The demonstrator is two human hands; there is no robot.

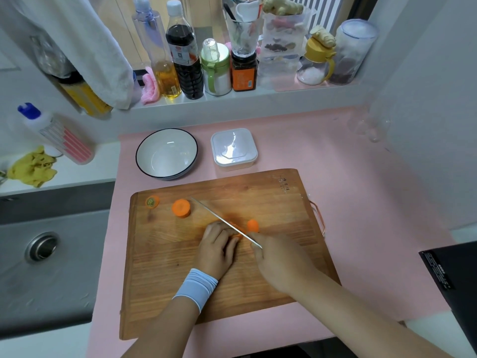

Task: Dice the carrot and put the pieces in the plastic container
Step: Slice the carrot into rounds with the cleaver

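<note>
Pink counter [348, 164] bears bowl [154, 153] and lidded plastic container [233, 148]; left grip [216, 241] holds carrot [238, 226], right grip [278, 257] knife [214, 214]

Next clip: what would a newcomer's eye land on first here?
Mid-board, the left hand holds a carrot piece down while the right hand grips a knife across it on the cutting board. A carrot chunk sits towards the board's far left, and the plastic container beyond shows no orange inside.

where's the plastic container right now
In the head view the plastic container sits on the pink mat just beyond the cutting board, to the right of the white bowl.
</note>
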